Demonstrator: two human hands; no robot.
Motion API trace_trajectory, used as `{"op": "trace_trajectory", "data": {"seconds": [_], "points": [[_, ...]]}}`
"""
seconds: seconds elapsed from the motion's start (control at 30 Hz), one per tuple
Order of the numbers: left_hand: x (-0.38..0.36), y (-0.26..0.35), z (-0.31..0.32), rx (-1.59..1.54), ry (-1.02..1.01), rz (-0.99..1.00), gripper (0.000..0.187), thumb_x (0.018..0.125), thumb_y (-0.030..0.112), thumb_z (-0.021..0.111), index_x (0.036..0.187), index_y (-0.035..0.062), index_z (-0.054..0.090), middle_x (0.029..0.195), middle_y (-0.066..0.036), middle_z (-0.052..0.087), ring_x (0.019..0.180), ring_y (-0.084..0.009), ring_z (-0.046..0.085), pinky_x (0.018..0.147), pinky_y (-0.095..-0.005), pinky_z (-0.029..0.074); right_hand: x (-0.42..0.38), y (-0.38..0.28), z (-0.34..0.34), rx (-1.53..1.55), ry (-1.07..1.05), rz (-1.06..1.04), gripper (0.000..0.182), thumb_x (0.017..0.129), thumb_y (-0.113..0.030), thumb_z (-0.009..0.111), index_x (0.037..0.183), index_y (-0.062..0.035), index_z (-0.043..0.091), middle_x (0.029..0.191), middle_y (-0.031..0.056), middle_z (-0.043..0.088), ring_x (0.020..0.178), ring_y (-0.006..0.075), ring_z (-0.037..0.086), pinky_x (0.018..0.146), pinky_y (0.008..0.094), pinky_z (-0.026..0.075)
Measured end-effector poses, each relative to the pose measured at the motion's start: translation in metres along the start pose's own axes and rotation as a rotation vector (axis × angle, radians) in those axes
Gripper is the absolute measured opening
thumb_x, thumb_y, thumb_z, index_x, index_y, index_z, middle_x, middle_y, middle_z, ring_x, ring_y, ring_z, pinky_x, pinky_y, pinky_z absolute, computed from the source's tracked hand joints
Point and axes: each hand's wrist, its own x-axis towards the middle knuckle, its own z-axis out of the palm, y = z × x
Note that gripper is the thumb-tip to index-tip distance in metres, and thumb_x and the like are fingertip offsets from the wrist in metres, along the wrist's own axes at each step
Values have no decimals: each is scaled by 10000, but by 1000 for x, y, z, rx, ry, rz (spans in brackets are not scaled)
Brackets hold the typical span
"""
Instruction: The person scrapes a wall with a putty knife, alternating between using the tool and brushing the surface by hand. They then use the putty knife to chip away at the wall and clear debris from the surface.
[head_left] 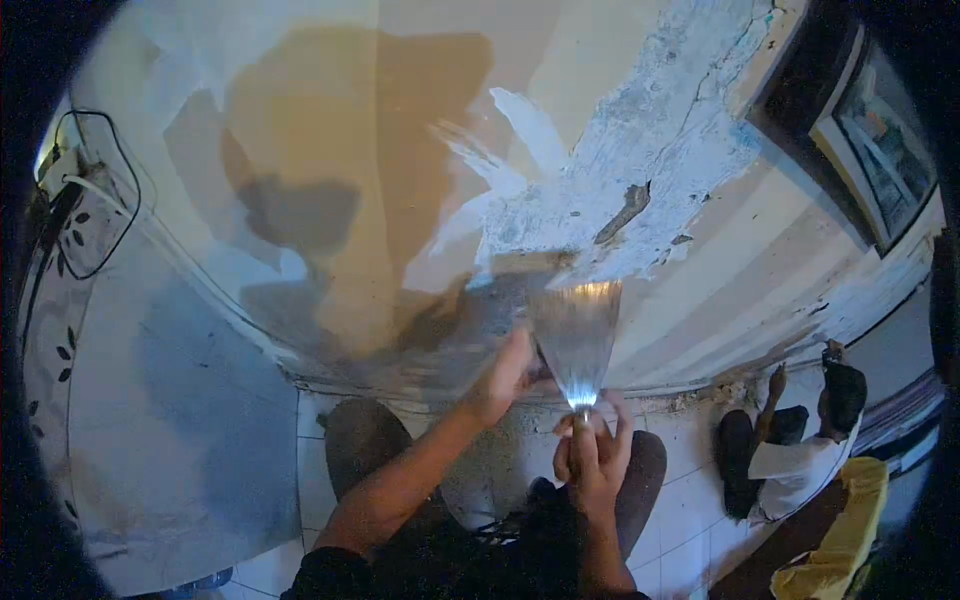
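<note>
My right hand [594, 455] is wrapped round the handle of a wide metal scraper [578, 335], its blade pointing up towards the wall. Beside the blade's left edge is my left hand [508, 375], blurred; a dark thing shows at its fingers, too unclear to name. The blade's top edge lies just below a rough whitish patch [640, 160] on the beige wall [420, 130]. White smears run up and left from that patch, and a grey-brown hole [625, 213] sits within it.
At the right a person [800, 450] in a light top crouches by the wall, near a yellow cloth [840, 530]. A framed picture [880, 140] hangs upper right. Cables [120, 190] run down the left, beside a large grey board [190, 400]. Floor tiles [690, 500] lie below.
</note>
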Motion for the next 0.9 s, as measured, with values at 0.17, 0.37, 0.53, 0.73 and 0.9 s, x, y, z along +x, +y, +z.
{"op": "trace_trajectory", "data": {"seconds": [0.17,0.37,0.53,0.73,0.9], "points": [[50,61,29,-122,110,43,476,984,424,300,1002,20,549,850,-24,563,755,-141,523,687,-302,441,40,-9,37,185,-4,-139,216,940,-125,460,1105,-114,321,853,112,458,416,97,360,328,198,280],[73,70,28,268,301,404,422,987,325,369,786,-16,515,619,-53,459,592,-128,398,541,-322,354,54,9,56,289,-66,-200,83,951,-139,436,1010,-94,400,804,76,411,561,110,363,323,199,274],[76,81,33,383,293,423,415,986,310,366,779,-21,504,573,-75,430,555,-138,383,520,-334,342,62,18,68,318,46,-274,75,950,-136,435,979,-87,386,780,54,385,561,99,352,324,192,268],[77,82,39,313,315,451,418,987,305,365,760,-24,489,577,-77,437,555,-141,387,517,-330,344,66,12,67,293,55,-355,99,944,-131,443,921,-84,359,732,41,382,551,87,347,319,184,265],[80,81,42,286,332,477,416,988,303,366,756,-24,479,583,-80,424,566,-139,378,522,-334,342,69,16,61,252,67,-357,107,953,-155,430,927,-77,363,740,59,420,497,77,346,317,186,272]]}}
